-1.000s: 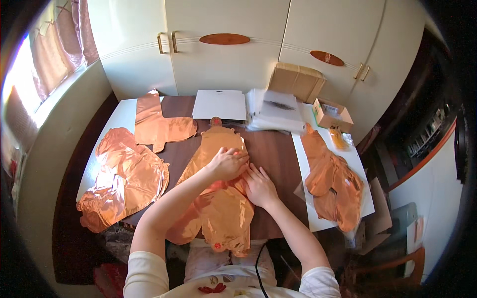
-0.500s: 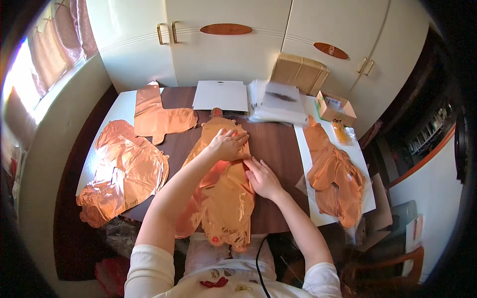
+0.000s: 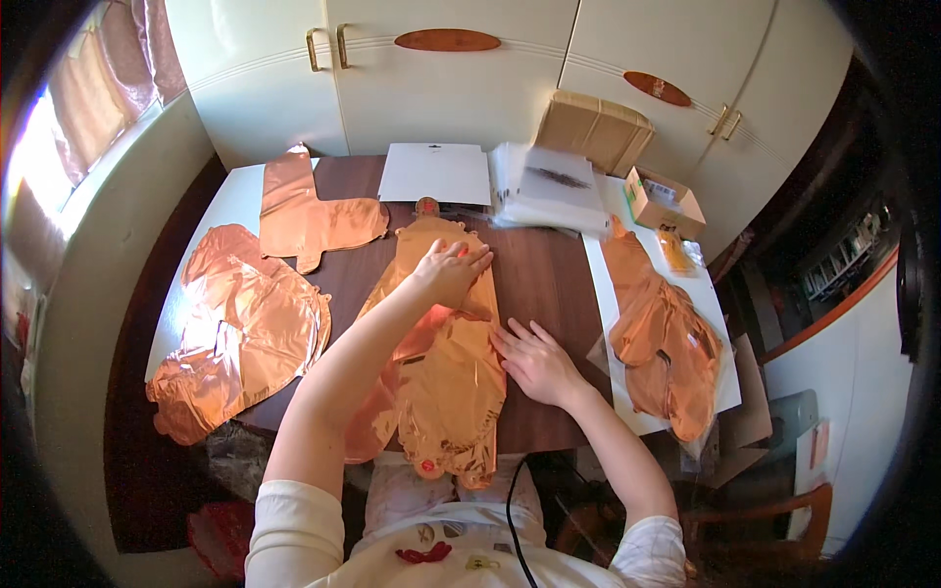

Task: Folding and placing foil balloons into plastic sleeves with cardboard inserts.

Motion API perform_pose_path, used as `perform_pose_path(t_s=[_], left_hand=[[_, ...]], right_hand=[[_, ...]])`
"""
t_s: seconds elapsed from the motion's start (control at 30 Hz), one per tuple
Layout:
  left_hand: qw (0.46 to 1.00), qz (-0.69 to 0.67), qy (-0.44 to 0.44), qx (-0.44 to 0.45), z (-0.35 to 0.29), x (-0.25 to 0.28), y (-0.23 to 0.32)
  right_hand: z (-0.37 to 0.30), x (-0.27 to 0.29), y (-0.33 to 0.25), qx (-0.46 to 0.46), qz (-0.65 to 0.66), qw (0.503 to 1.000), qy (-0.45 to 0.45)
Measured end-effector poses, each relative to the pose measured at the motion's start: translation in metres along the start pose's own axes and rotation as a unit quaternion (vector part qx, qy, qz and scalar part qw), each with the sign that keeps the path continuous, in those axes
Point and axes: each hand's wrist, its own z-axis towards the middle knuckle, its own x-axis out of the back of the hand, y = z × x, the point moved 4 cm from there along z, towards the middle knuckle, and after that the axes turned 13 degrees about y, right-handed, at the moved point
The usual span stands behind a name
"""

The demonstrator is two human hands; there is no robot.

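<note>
Pale cupboards are set behind a brown table, along whose far side a white card, some clear bags and a carton are ranged. On the table, directly before the person, the long copper foil is laid out; its long axis is pointed almost straight away from the body, its narrow tip being set near the card and its broad end being carried slightly past the near edge. By the left hand the far half is covered, palm down, with fingers loosely spread and angled to the right, across that axis; nothing is seen to be pinched, though what lies under the palm is hidden. By the right hand the right long edge is met about midway: its fingers are extended and parted, directed left and away, with no hold visible, and whether the edge is touched or only neared cannot be told. From these right fingers the foil is thus found to the left, while the tip is nearer to the left hand. Other foils are spread at left and right.
</note>
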Motion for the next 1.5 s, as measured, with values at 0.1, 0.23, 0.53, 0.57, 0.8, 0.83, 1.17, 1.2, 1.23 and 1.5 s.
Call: perform_pose_path(t_s=[0.1,0.23,0.53,0.57,0.8,0.83,1.17,1.2,1.23,1.5], left_hand=[[1.0,0.001,-0.001,0.001,-0.001,-0.001,-0.001],[1.0,0.006,0.002,-0.002,0.0,0.0,-0.001],[0.999,0.004,-0.038,0.01,0.003,0.006,0.001],[0.999,0.006,-0.047,0.011,0.004,0.008,0.002],[0.998,0.01,-0.057,0.038,0.012,-0.006,-0.006],[0.998,0.011,-0.054,0.041,0.013,-0.009,-0.007],[0.997,0.0,-0.001,0.078,0.017,-0.007,-0.023],[0.995,-0.016,0.055,0.087,0.012,-0.005,-0.027],[0.989,-0.033,0.095,0.107,0.004,-0.002,-0.027],[0.989,-0.061,0.085,0.108,-0.13,0.039,-0.029]], right_hand=[[-0.008,0.007,-0.008,0.021,-0.006,1.0,-0.018],[-0.023,0.014,-0.023,0.038,-0.022,0.998,-0.047],[-0.045,0.027,-0.048,0.024,-0.014,0.997,-0.071],[-0.046,0.027,-0.048,0.023,-0.015,0.997,-0.072],[-0.046,0.028,-0.048,0.013,0.014,0.999,-0.049],[-0.047,0.027,-0.047,0.014,0.013,0.999,-0.048],[-0.046,0.022,-0.048,0.021,0.007,0.998,-0.053],[-0.046,0.021,-0.048,0.03,-0.012,0.998,-0.059],[-0.046,0.023,-0.048,0.023,0.003,0.998,-0.052],[-0.022,0.033,-0.022,-0.116,0.217,0.967,0.07]])
